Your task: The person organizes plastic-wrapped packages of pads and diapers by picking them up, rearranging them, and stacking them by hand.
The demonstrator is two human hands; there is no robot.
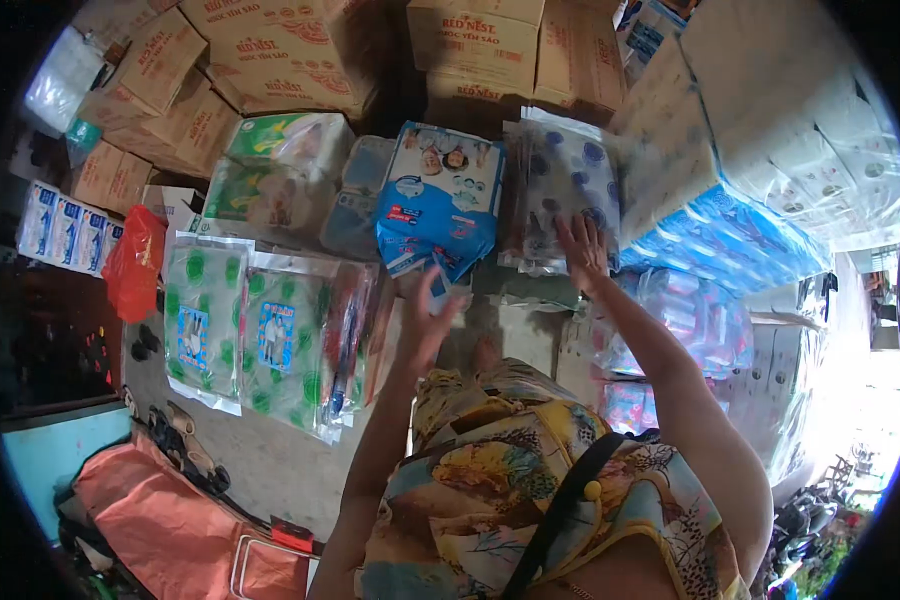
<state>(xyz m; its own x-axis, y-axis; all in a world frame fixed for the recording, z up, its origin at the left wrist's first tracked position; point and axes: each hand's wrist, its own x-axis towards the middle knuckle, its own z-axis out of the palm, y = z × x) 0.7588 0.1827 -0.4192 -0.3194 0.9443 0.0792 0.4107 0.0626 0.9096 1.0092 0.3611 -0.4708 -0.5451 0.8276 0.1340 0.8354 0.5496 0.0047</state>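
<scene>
My right hand (pixel 582 252) lies with fingers spread on a stack of flat, clear plastic packets with dark blue dots (pixel 573 170). My left hand (pixel 434 308) is raised with its fingers apart, just below the folded lower end of a bulky blue-and-white pack (pixel 442 195), which looks like a diaper pack. Whether its fingertips touch that pack I cannot tell. Left of this hand lie flat packets with green dots and small blue pictures (pixel 286 330), in a leaning row. Another green-dotted packet (pixel 202 310) is beside them.
Brown cartons (pixel 270 55) are piled at the back. Tall plastic-wrapped bales (pixel 730 130) stand on the right, above pink-and-blue wrapped packs (pixel 685 320). A red plastic bag (pixel 136 262) hangs at left. Orange-red sheeting (pixel 170 500) and sandals (pixel 192 440) are at lower left.
</scene>
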